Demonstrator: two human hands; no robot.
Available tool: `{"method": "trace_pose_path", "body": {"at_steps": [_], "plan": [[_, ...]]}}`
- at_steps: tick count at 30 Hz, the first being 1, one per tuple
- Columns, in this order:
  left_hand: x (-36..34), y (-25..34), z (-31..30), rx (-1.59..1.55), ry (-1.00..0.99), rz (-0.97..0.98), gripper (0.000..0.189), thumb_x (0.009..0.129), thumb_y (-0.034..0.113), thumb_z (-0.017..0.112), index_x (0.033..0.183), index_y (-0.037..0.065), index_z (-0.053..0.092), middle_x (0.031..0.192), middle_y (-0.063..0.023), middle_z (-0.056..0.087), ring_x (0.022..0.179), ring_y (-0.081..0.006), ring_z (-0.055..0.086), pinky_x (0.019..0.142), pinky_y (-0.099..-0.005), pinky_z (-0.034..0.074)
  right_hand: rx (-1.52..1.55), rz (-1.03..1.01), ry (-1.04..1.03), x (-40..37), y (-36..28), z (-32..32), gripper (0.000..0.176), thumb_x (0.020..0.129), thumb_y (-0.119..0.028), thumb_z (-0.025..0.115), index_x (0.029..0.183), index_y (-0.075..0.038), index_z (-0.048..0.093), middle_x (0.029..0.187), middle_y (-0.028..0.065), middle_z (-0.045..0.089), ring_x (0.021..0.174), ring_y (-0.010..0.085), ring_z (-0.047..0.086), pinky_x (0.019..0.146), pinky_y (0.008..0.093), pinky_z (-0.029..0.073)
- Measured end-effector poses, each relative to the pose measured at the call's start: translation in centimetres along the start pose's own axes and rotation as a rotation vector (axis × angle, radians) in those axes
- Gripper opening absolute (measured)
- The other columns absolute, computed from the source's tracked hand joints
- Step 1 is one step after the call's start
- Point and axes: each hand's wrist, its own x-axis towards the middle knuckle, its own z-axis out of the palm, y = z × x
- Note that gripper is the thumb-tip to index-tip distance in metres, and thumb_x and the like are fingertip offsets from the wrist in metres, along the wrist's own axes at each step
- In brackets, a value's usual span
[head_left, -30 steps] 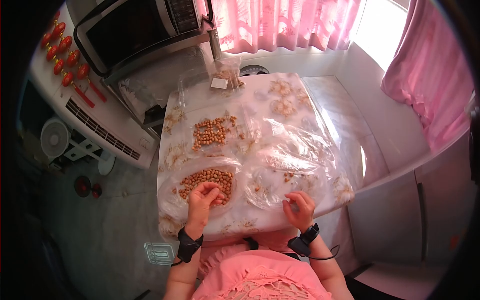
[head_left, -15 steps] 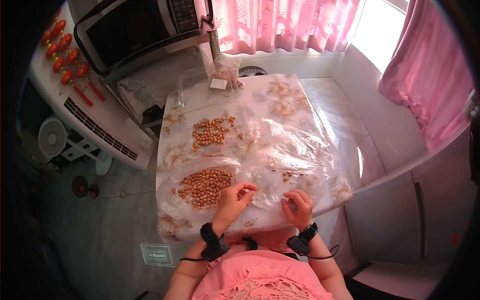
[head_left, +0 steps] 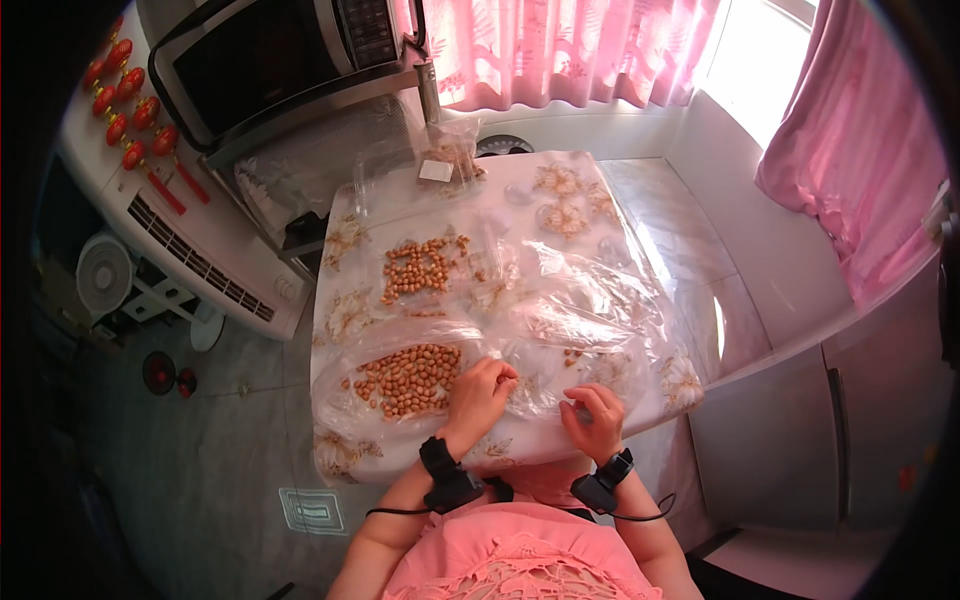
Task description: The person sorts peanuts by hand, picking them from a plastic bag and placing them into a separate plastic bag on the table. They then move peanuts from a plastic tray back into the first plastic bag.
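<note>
My left hand [head_left: 484, 393] is beside the pile of brown, peanut-like nuts [head_left: 412, 376], its thumb and fingertips pinched together. Whatever may be between those fingertips is too small to make out. The nuts lie on a clear plastic bag [head_left: 340, 398] on the left. My right hand [head_left: 594, 418] hovers at the near edge of a second clear plastic bag [head_left: 535, 385], fingers loosely curled and a gap between thumb and forefinger. I see nothing in it. A few more nuts [head_left: 572, 357] lie on that second bag.
Farther back, a group of nuts [head_left: 418, 270] sits in a clear plastic tray. A bag with a white label [head_left: 436, 171] stands at the back of the flowered tablecloth [head_left: 350, 455]. A microwave [head_left: 270, 60] is at the back left, a grey cabinet [head_left: 770, 440] at right.
My left hand has shifted slightly right and away from me, with its fingertips still together. My right hand has barely moved. Fewer nuts show on the right bag.
</note>
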Motion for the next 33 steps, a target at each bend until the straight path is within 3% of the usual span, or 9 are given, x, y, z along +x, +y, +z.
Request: {"method": "trace_pose_path", "body": {"at_steps": [2,3,5,8,16,24,33], "plan": [[-0.2,0.4,-0.3,-0.391,-0.121,-0.16,0.016,0.101,0.018,0.07,0.105,0.002,0.071,0.09,-0.0029,0.067,0.076,-0.0114,0.065,0.068,-0.0276,0.054,0.0,0.0,-0.003,0.0,0.0,-0.1,0.017,0.079,-0.002,0.079,0.095,-0.005,0.072,0.087,0.0091,0.071,0.067,0.0222,0.068,0.063,0.0351,0.054],[-0.3,0.6,-0.4,-0.39,-0.123,-0.162,0.016,0.101,0.018,0.07,0.105,0.002,0.071,0.09,-0.0029,0.067,0.076,-0.0114,0.065,0.068,-0.0276,0.054,-0.007,0.003,-0.007,0.0,-0.1,-0.1,0.017,0.079,-0.002,0.079,0.095,-0.005,0.073,0.087,0.0091,0.071,0.067,0.0222,0.068,0.063,0.0351,0.054],[-0.4,1.2,-0.6,-1.044,-0.297,-0.411,0.028,0.111,0.029,0.059,0.108,0.003,0.069,0.09,0.0004,0.064,0.075,-0.0074,0.061,0.067,-0.0236,0.054,-0.011,0.009,-0.013,-0.2,-0.1,0.0,0.017,0.079,-0.002,0.079,0.095,-0.005,0.073,0.087,0.009,0.071,0.067,0.0222,0.068,0.063,0.0351,0.054],[-0.5,0.9,0.7,-1.149,-0.378,-0.431,0.036,0.113,0.036,0.053,0.11,0.004,0.068,0.09,0.0005,0.064,0.073,-0.0072,0.061,0.066,-0.0234,0.054,0.005,0.008,0.004,-0.3,0.2,0.2,0.017,0.079,-0.002,0.079,0.095,-0.005,0.073,0.087,0.0091,0.072,0.068,0.0221,0.068,0.063,0.0351,0.054],[-1.5,1.8,3.6,-0.991,-0.41,-0.397,0.034,0.113,0.032,0.053,0.105,0.003,0.068,0.087,0.0003,0.063,0.067,-0.0055,0.059,0.056,-0.0218,0.05,0.035,-0.067,-0.045,0.1,0.2,-0.2,0.022,0.079,0.002,0.08,0.1,-0.004,0.076,0.089,0.0097,0.072,0.071,0.0213,0.069,0.062,0.0325,0.054],[-1.9,2.8,3.3,-0.764,-0.31,-0.312,0.036,0.111,0.033,0.058,0.092,0.003,0.068,0.067,0.0002,0.063,0.059,-0.007,0.06,0.052,-0.0256,0.048,0.025,-0.096,-0.119,0.4,0.3,-0.3,0.022,0.079,-0.002,0.082,0.1,-0.007,0.076,0.089,0.0078,0.074,0.073,0.024,0.07,0.067,0.036,0.054],[-2.0,2.0,3.7,-0.868,-0.341,-0.334,0.033,0.112,0.029,0.056,0.097,0.001,0.068,0.079,-0.0005,0.066,0.065,-0.0068,0.062,0.055,-0.0251,0.051,0.023,-0.07,-0.137,0.6,0.1,-0.3,0.014,0.084,-0.003,0.077,0.097,-0.007,0.074,0.09,0.0072,0.074,0.077,0.0269,0.071,0.069,0.0378,0.054]]}}
